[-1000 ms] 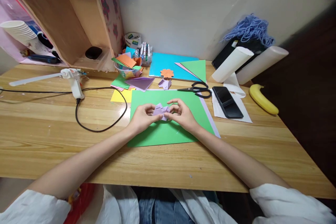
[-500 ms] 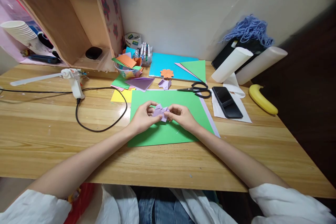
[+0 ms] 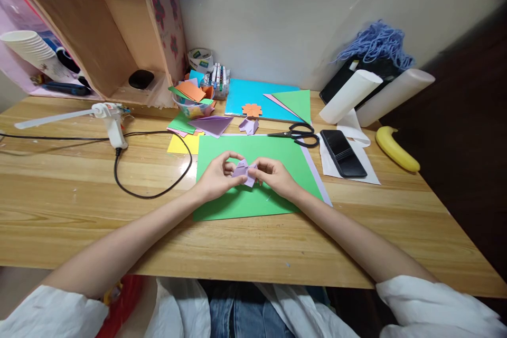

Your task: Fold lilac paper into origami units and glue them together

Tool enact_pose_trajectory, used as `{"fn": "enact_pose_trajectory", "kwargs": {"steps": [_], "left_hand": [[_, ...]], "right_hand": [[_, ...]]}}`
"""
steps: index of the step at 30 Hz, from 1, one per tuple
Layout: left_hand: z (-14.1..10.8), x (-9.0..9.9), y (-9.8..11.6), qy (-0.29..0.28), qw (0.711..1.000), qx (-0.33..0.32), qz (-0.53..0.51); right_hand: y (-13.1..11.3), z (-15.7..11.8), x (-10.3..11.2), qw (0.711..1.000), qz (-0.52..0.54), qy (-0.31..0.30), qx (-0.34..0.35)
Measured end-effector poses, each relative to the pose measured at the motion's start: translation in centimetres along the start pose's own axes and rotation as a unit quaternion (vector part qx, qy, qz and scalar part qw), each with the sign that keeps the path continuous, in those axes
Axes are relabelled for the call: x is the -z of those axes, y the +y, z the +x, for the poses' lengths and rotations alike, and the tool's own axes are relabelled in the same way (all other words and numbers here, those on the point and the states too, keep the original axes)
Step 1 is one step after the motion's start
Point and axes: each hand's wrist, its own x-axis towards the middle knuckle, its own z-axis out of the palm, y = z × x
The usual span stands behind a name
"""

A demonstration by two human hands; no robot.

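Note:
Between my two hands is a small folded piece of purple paper, held just above a green sheet. My left hand grips its left side, thumb along the lower edge and index finger over the top. On the opposite side my right hand pinches it with thumb and curled fingers, which hide part of the paper. Beyond the green sheet lie another folded purple piece, an orange paper flower and a flat purple folded paper.
Black-handled scissors lie across the green sheet's far edge. A phone rests on white paper at right, near a banana. To the left a glue gun stands with its cord looped on the table. A tub of paper scraps sits behind.
The purple paper has turned slightly and shifted a little to the right and down in my fingers. My left index finger now reaches further over its top edge.

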Motion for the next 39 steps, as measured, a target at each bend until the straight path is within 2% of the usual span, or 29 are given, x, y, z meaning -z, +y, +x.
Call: {"fn": "enact_pose_trajectory", "kwargs": {"steps": [5, 16, 24, 31, 39], "left_hand": [[-0.07, -0.01, -0.05, -0.016, 1.000, -0.008, 0.015], [0.06, 0.01, 0.03, 0.002, 1.000, 0.012, 0.003], [0.17, 0.04, -0.09, 0.015, 1.000, 0.015, -0.010], [0.13, -0.18, 0.08, 0.028, 0.999, 0.016, -0.011], [0.43, 0.64, -0.32, 0.047, 0.999, 0.007, 0.000]], "right_hand": [[-0.11, -0.20, -0.27, 1.000, 0.020, 0.007, -0.017], [-0.15, -0.22, -0.36, 0.995, 0.077, -0.012, -0.062], [-0.13, -0.25, -0.13, 0.990, 0.106, -0.066, -0.063], [-0.03, -0.29, -0.22, 0.992, 0.095, -0.073, -0.036], [0.06, -0.28, 0.18, 0.989, 0.103, -0.105, -0.020]]}}
